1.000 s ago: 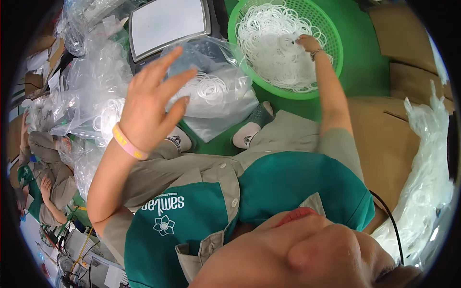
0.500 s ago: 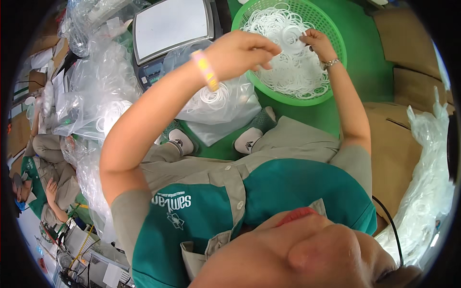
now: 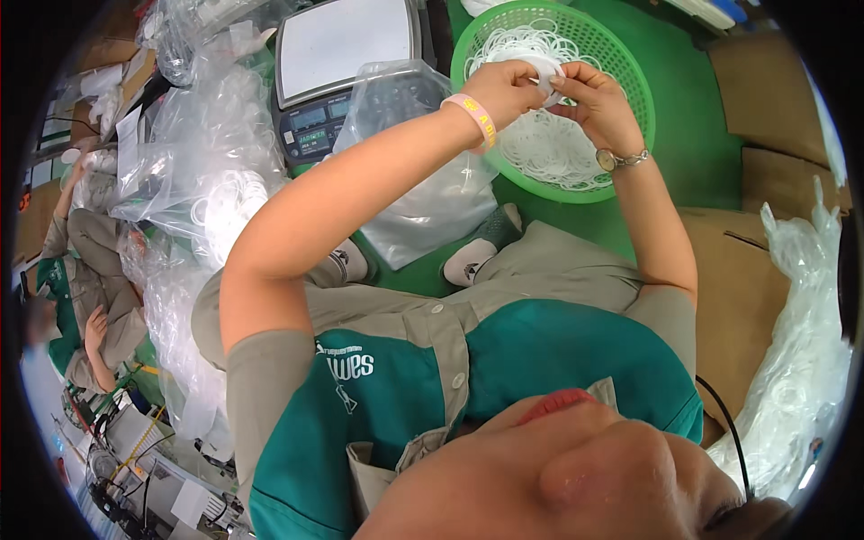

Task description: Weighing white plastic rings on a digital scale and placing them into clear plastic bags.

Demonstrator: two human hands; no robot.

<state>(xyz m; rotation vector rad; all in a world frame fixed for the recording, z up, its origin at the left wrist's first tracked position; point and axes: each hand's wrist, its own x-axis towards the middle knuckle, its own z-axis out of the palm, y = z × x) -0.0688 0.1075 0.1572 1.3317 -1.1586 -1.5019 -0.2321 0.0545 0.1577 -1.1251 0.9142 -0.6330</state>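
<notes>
Above a green perforated basket [image 3: 641, 108], both hands meet at a white plastic ring [image 3: 545, 68], perhaps several held together. My left hand [image 3: 506, 90], with a pink and yellow wristband, pinches its left side. On the other side, the fingers of my right hand [image 3: 601, 106] are closed on it, a watch at that wrist. A heap of thin white rings [image 3: 551, 148] fills the basket below. Left of the basket stands a clear plastic bag [image 3: 423, 211], partly behind my left forearm.
A weighing scale [image 3: 346, 49] with a pale platform stands beyond the bag. Clear plastic bags [image 3: 211, 144], some with white rings, are piled to the left. Another person [image 3: 85, 297] sits at far left. Cardboard boxes [image 3: 733, 279] and a wrapped plastic bundle [image 3: 792, 360] lie at right.
My left hand has moved right from over the bag and taken hold of the white ring beside my right hand. The ring has turned from face-on to a more edge-on tilt.
</notes>
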